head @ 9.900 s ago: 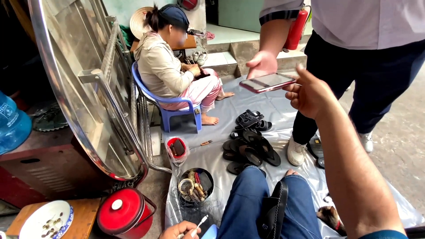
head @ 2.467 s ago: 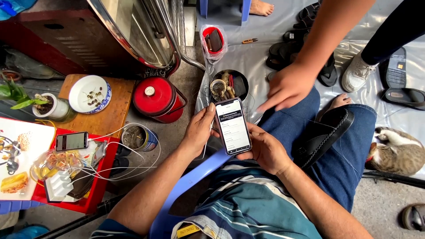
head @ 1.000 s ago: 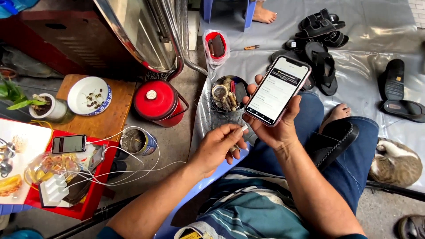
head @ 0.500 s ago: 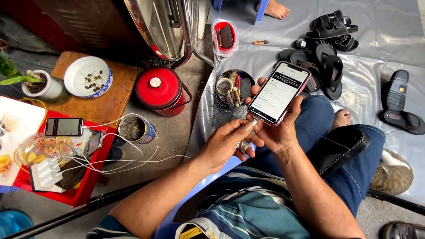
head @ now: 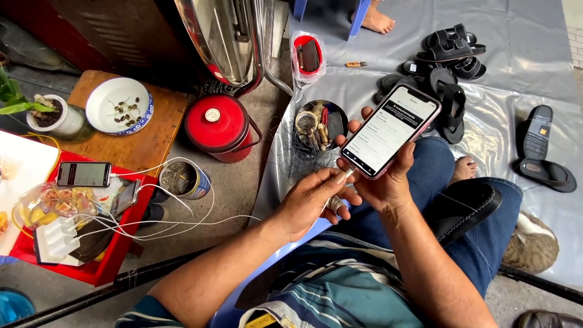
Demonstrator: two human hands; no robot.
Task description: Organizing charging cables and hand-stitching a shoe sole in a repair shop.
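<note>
My right hand holds a smartphone with a lit white screen, tilted up over my lap. Pinched in my left hand is a white charging plug, its tip at the phone's lower end; the white cable trails left to a white charger block on a red stool. I sit in blue jeans on a blue plastic chair. Whether the plug is seated in the phone I cannot tell.
A red lidded pot, a tin can, a round bowl of tools and a bowl on a wooden stool lie ahead. Two other phones charge at left. Sandals sit on grey sheeting. Another person's foot shows beyond.
My left hand has brought the white plug up to the bottom of the phone. The phone stays raised in my right hand; the view has tilted slightly.
</note>
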